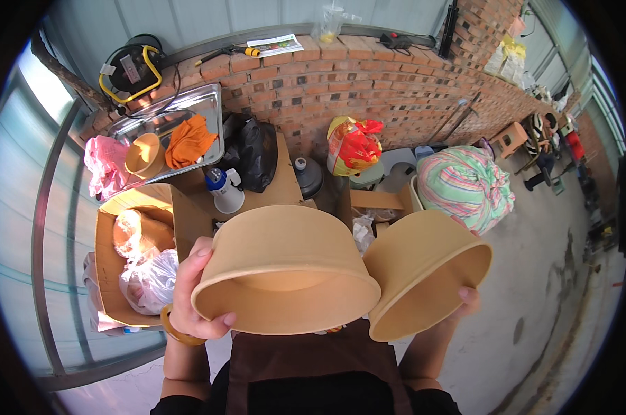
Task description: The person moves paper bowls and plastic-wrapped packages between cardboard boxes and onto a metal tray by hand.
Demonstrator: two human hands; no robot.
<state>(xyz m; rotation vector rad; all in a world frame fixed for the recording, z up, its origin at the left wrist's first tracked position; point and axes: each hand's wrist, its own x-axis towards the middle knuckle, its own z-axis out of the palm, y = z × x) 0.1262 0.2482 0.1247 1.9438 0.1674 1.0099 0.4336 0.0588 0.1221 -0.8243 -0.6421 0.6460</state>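
Two kraft paper bowls are held up close to the camera, tipped so their open mouths face me. My left hand (198,301) grips the left bowl (287,244) at its side, with the thumb over the rim. The right bowl (422,254) is in my right hand (467,300), whose thumb hooks inside the rim; its other fingers are mostly hidden behind the bowl. The two bowls meet or overlap near the middle of the view. Both look bare inside. A yellowish bangle (180,327) circles my left wrist.
At left, a cardboard box (105,254) holds wrapped bowls and a plastic bag. Behind it, a metal tray (214,116) carries an orange cloth (191,141) and another bowl (145,155). A megaphone (226,194), black bag (258,155) and striped bundle (463,181) stand before the brick wall (302,93).
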